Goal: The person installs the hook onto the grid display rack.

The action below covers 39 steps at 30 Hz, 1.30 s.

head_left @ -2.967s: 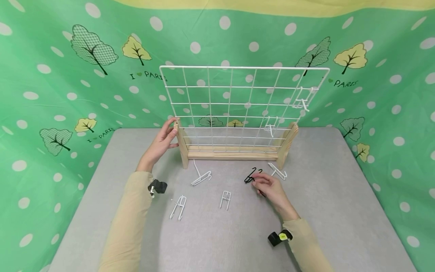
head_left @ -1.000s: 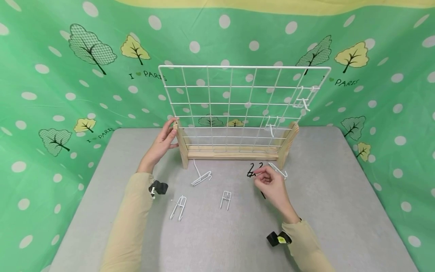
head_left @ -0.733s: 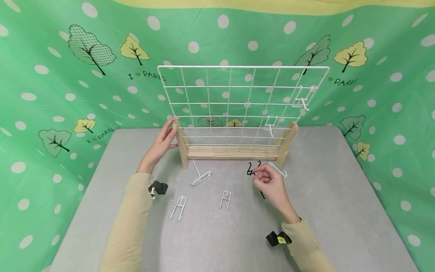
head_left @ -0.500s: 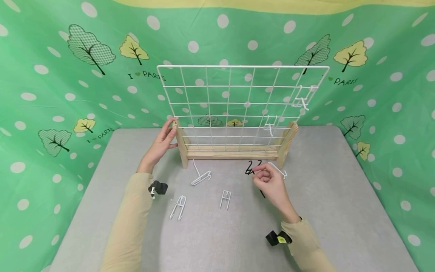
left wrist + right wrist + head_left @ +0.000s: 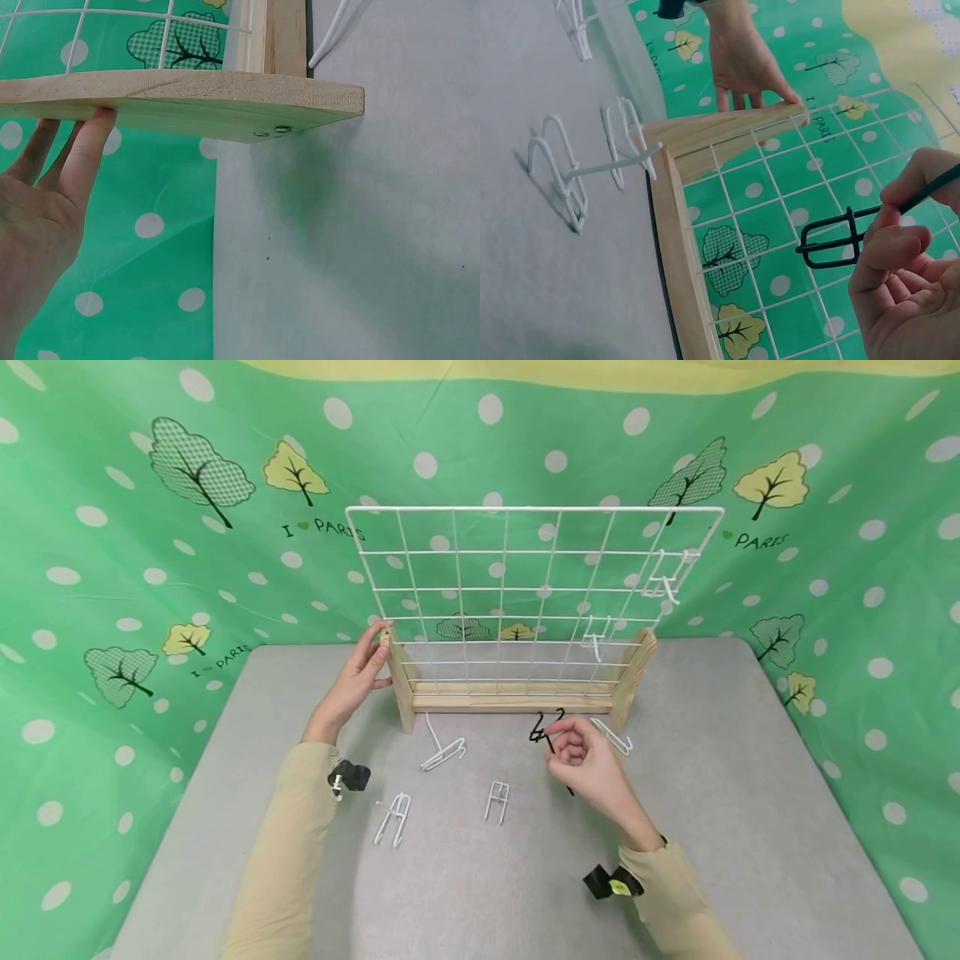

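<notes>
My right hand point(image 5: 592, 764) pinches the stem of a black wire hook point(image 5: 829, 244) between thumb and fingertips. The hook's two bent prongs point up, close in front of the stand's base in the head view. My left hand point(image 5: 352, 681) rests on the left wooden side panel point(image 5: 402, 685) of the stand, near its top. In the left wrist view its extended fingers point(image 5: 88, 154) touch the panel's outer face. A white wire grid point(image 5: 506, 552) stands upright in the wooden stand. Two white hooks hang on its right part, one higher point(image 5: 663, 587) and one lower point(image 5: 595, 642).
Loose white hooks lie on the grey table point(image 5: 465, 893): one by the stand's left front point(image 5: 444, 753), one nearer the left arm point(image 5: 393, 818), one mid-table point(image 5: 497, 800), and one beside the right panel point(image 5: 613, 737). A green patterned curtain point(image 5: 480, 427) surrounds the table.
My right hand has raised the black hook, turned its prongs upward and shifted it slightly left, toward the stand. The left hand has stayed at the panel.
</notes>
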Each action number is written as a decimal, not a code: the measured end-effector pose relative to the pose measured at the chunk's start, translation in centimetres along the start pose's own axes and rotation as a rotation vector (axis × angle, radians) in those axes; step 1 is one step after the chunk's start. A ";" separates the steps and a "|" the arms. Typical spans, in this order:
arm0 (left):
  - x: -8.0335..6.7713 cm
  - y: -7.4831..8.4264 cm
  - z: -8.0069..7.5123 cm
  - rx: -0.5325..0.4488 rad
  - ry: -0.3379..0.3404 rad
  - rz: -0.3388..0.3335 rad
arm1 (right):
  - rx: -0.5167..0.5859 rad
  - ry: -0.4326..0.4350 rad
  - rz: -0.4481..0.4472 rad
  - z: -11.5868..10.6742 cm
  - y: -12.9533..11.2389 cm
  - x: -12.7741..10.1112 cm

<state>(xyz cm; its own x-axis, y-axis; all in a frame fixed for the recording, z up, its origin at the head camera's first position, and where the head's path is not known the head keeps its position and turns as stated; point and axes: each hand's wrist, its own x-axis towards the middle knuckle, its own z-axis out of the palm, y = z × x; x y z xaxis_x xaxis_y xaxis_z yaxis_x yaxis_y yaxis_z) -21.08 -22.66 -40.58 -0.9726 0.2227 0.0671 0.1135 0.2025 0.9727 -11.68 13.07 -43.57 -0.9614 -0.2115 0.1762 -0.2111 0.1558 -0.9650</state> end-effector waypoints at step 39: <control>-0.2 0.0 0.1 0.014 0.006 0.000 | -0.065 0.070 -0.112 -1.0 -7.2 2.5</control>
<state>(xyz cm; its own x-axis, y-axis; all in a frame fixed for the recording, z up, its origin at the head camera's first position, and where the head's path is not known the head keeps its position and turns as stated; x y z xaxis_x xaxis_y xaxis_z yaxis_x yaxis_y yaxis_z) -20.86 -22.59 -40.63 -0.9737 0.2172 0.0685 0.1164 0.2158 0.9695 -12.74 12.39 -35.97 -0.9407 -0.1632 0.2976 -0.3266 0.1973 -0.9243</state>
